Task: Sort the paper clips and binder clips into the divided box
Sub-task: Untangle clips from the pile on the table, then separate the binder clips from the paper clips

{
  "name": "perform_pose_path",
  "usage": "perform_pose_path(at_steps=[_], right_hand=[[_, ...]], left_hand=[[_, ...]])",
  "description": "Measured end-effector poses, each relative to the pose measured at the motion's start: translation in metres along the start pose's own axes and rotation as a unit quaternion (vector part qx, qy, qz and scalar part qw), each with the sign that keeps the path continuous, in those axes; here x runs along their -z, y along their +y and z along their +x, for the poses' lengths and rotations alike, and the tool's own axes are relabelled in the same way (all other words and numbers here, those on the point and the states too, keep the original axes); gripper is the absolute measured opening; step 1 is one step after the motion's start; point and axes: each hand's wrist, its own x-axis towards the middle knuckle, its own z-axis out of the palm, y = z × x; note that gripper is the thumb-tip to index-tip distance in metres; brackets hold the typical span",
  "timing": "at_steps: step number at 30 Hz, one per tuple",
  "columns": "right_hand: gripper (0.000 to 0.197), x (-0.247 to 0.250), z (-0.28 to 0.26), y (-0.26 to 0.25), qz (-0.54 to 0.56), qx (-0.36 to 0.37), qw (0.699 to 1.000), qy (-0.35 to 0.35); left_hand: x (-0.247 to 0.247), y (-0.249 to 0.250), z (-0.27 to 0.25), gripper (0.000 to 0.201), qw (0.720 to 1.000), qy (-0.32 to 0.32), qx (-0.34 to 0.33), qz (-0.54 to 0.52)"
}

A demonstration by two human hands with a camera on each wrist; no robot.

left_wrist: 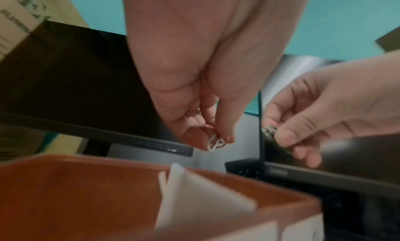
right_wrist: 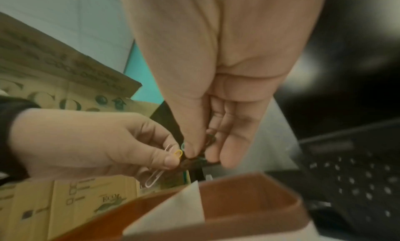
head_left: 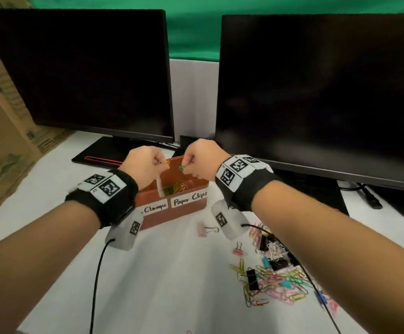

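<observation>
Both hands hover close together over the brown divided box (head_left: 186, 208), which is labelled "Clamps" on the left and "Paper Clips" on the right. My left hand (head_left: 163, 163) pinches a yellow paper clip (right_wrist: 178, 153) and a silver paper clip (right_wrist: 154, 176) above the white divider (head_left: 160, 188). The right hand (head_left: 185, 166) pinches green paper clips (head_left: 181, 168) over the right compartment, where several coloured clips (head_left: 178, 188) lie. In the left wrist view the left hand (left_wrist: 218, 142) holds pale clips (left_wrist: 216, 142) above the box rim (left_wrist: 86, 160).
A loose pile of coloured paper clips and binder clips (head_left: 275, 276) lies on the white table at the right front. Two pink binder clips (head_left: 204, 229) (head_left: 238, 249) lie nearer the box. Two dark monitors (head_left: 316, 92) stand behind, a cardboard box (head_left: 1, 141) at the left. Wrist cables (head_left: 97, 273) trail down.
</observation>
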Motion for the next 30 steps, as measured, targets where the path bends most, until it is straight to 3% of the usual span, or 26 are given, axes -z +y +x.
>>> perform_pose_path(at_steps=[3, 7, 10, 13, 17, 22, 27, 30], right_hand=[[0.022, -0.03, 0.022, -0.003, -0.013, -0.03, 0.999, -0.006], [0.039, -0.046, 0.021, 0.008, -0.032, -0.006, 0.999, -0.035], [0.03, -0.038, -0.002, 0.017, 0.02, 0.029, 0.999, -0.009], [0.02, -0.026, -0.039, 0.034, 0.045, 0.039, 0.998, 0.013], [0.02, -0.021, -0.105, 0.066, -0.018, 0.003, 0.996, -0.084], [0.035, -0.036, -0.17, 0.097, -0.07, -0.071, 0.981, -0.168], [0.052, -0.047, -0.198, 0.101, -0.101, -0.081, 0.972, -0.199], [0.05, -0.054, -0.202, 0.101, -0.117, -0.079, 0.973, -0.183]], left_hand=[[-0.014, -0.011, -0.001, 0.028, 0.999, -0.031, 0.016, 0.013], [-0.013, -0.008, -0.017, 0.046, 0.998, -0.011, -0.054, 0.036], [-0.004, 0.002, -0.039, 0.037, 0.992, -0.01, -0.122, 0.011], [-0.003, 0.013, -0.073, 0.021, 0.982, -0.095, -0.161, -0.003], [-0.032, 0.013, -0.124, 0.028, 0.953, -0.267, -0.139, 0.028], [-0.071, 0.005, -0.174, 0.045, 0.914, -0.38, -0.106, 0.097], [-0.078, 0.01, -0.188, 0.029, 0.917, -0.376, -0.101, 0.082], [-0.078, 0.01, -0.186, 0.022, 0.923, -0.367, -0.097, 0.068]])
